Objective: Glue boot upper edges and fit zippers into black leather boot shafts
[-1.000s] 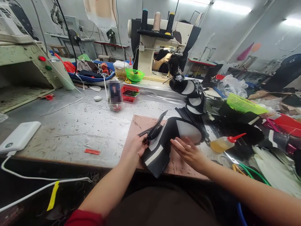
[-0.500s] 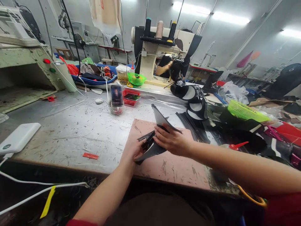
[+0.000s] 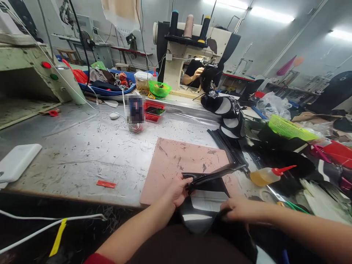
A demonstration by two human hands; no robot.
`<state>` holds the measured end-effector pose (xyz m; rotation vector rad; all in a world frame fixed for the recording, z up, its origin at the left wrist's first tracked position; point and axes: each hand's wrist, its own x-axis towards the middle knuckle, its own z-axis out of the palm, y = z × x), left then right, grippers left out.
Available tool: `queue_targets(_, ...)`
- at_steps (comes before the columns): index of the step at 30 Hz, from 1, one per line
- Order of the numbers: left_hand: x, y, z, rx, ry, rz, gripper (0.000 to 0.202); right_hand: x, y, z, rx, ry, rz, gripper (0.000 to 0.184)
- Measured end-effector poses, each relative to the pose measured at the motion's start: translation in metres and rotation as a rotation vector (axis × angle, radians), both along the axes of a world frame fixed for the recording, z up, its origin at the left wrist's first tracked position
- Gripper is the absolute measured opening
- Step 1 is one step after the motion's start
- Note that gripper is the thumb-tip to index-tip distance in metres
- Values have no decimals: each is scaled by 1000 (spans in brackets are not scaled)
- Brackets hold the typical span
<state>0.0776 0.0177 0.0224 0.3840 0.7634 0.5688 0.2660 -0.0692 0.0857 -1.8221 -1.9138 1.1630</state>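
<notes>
Panel (image 3: 198, 209) seems light and bendy, best held by edges; it is between left fingers (image 3: 187, 181), closed on black strips (image 3: 213, 176), and right fingers (image 3: 228, 212), curled, grip unclear.

The bench (image 3: 82, 146) is showing a worn, metal-like top with soft shine and scratches. Over its front edge, the black piece (image 3: 196, 209) is shining, smooth like coated leather or plastic; which one is not showing clearly. By this edge, the pink board (image 3: 178, 157) is looking matt and marked. Left along it, the power bank (image 3: 20, 163) is showing smooth plastic; at right, the bottle (image 3: 258, 178) is looking like translucent plastic.
</notes>
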Motion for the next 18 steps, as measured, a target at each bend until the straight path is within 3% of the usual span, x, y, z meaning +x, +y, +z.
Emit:
queue_targets(2, 1, 1, 0, 16, 5, -4, 22, -17, -6, 1, 50, -175, 166, 33)
queue_targets(4, 3, 1, 1, 34, 21, -5, 21, -34, -6, 7, 91, -325, 402, 41)
queue_targets(6, 5, 1, 2, 50, 45, -8, 20, -48, 0, 14, 81, -476, 603, 29)
queue_targets(7, 6, 1, 2, 57, 58, -11, 19, -52, 5, 16, 52, -528, 634, 20)
queue_targets(9, 6, 1, 4, 62, 83, -27, 19, -53, 14, 17, 10, -556, 556, 13)
queue_targets(12, 4, 1, 6, 111, 172, -76, 21, -42, 21, 11, 26, -455, 357, 18)
queue_targets(18, -3, -3, 0, 308, 357, -128, 23, -38, 7, 1, 279, -405, 415, 25)
